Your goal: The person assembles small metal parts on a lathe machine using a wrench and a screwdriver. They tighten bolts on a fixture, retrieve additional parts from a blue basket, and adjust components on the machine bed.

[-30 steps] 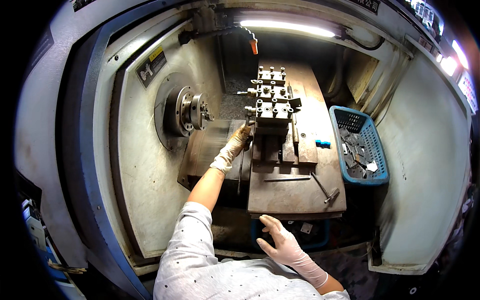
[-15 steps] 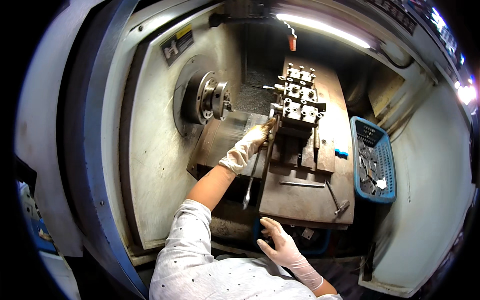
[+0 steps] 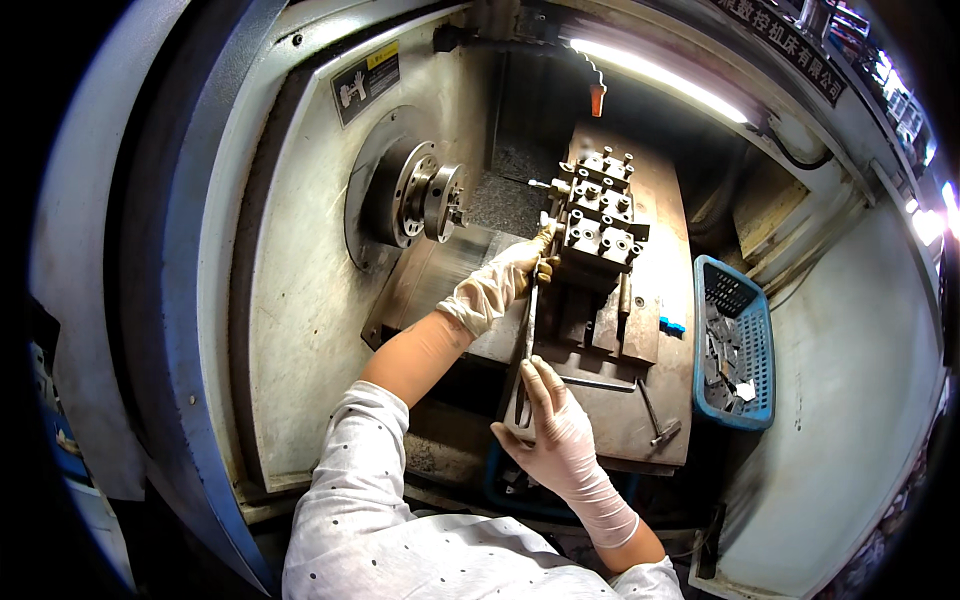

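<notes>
- Left hand point(image 3: 533, 258): fingers curled round upper end of a long metal bar point(image 3: 531, 325), just beside the tool block point(image 3: 598, 240).
- Right hand point(image 3: 557, 430): fairly wide, thumb apart; fingertips at bar's lower part, contact unclear.
- Bar lies along left edge of metal table point(image 3: 620, 425).
- Risk: slack grip could drop the bar.
- Risk: sudden swing could pinch fingers against table edge.
</notes>
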`<state>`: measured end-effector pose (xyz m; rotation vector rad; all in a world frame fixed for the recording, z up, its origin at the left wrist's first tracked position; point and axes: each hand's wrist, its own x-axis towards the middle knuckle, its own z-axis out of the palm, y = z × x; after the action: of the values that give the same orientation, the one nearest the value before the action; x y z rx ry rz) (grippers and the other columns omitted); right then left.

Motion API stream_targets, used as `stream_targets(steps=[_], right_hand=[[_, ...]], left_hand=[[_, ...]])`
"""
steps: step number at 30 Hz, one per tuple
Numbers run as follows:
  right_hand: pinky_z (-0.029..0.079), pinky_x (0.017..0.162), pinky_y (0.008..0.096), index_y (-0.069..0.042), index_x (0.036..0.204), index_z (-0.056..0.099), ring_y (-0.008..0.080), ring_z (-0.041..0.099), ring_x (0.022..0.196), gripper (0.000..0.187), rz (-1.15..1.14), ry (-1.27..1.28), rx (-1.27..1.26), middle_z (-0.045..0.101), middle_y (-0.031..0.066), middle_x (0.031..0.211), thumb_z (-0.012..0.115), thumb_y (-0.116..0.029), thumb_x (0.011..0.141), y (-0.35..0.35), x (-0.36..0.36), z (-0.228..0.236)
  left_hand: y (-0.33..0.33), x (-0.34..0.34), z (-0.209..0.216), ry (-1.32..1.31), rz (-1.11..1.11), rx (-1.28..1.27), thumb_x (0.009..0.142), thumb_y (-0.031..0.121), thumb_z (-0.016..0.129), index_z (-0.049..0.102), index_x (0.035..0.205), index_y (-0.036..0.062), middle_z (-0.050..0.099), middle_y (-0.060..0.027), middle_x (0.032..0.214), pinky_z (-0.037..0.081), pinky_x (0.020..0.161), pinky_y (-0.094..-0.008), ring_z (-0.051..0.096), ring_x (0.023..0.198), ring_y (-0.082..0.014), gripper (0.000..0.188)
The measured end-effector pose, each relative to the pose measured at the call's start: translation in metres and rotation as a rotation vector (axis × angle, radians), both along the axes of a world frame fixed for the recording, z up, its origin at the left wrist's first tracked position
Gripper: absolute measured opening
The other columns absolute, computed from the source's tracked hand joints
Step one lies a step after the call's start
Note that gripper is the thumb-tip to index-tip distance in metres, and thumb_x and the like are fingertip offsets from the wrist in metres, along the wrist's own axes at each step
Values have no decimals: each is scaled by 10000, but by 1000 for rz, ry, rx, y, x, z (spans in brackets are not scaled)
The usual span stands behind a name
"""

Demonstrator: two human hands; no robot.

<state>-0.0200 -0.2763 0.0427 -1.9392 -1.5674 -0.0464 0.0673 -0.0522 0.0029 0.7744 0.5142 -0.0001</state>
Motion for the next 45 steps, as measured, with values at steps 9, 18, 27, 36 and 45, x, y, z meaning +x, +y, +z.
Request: stream_targets(steps=[9, 18, 27, 36, 45], right_hand=[[451, 716, 322, 11, 1152, 358, 279, 504, 896, 634, 242, -167, 58, 377, 179, 1179, 652, -134, 609, 7, 15, 2], [506, 615, 273, -20, 1198, 270, 182, 551, 835, 728, 318, 108, 519, 480, 139, 1068, 701, -140, 624, 52, 68, 51], [411, 468, 211, -14, 1093, 425, 64, 444, 500, 572, 82, 619, 418, 435, -9, 555, 588, -422, 727, 141, 161, 154], [412, 639, 277, -9, 967, 491, 149, 495, 647, 566, 137, 441, 430, 554, 88, 738, 577, -502, 700, 190, 170, 152], [440, 719, 380, 50, 903, 466, 342, 553, 815, 341, -222, 3, -27, 557, 235, 830, 432, -274, 802, 214, 159, 117]], left_hand=[[9, 1, -3, -104, -54, -85, 789, 421, 439, 518, 978, 207, 551, -55, 670, 490, 404, -180, 555, 479, -117, 296], [12, -20, -1, -221, -225, 37, 723, 659, 273, 448, 1000, 9, 575, -132, 696, 465, 486, -244, 563, 539, -160, 729], [18, -3, -38, -502, 217, 823, 705, 63, 635, 197, 1294, 114, 379, -61, 1213, 346, 884, -257, 407, 1057, -150, 736], [18, 3, -31, -626, 263, 564, 656, 61, 668, 333, 1225, 60, 493, -18, 1077, 372, 860, -228, 461, 966, -99, 661], [24, 3, -39, -575, 282, 559, 646, 23, 671, 371, 1202, 59, 518, -21, 1038, 380, 851, -238, 483, 935, -108, 633]])
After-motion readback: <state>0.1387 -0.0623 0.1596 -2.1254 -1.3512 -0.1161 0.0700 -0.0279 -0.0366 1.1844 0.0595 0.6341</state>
